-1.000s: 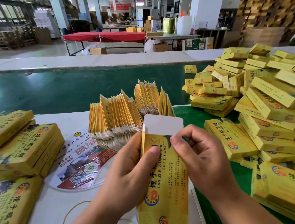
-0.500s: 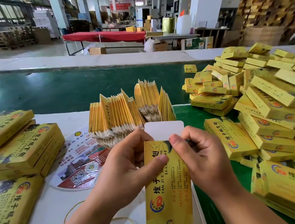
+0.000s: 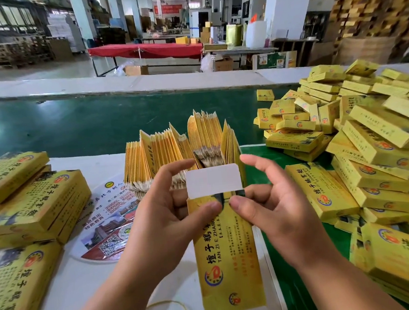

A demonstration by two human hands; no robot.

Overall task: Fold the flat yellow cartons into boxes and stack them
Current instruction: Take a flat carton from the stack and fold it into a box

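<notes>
Both thumbs pinch our yellow carton [image 3: 228,254] near its top, left hand [image 3: 164,215] and right hand [image 3: 275,213] clamped on it above the counter [image 3: 81,284]; we should squeeze it square, then tuck the white flap [image 3: 213,184] cleanly.

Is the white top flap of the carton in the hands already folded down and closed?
No, the white flap stands up above the carton.

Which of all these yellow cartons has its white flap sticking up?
The carton held in both hands, left hand and right hand. Its white flap stands open at the top; the folded boxes are closed.
</notes>
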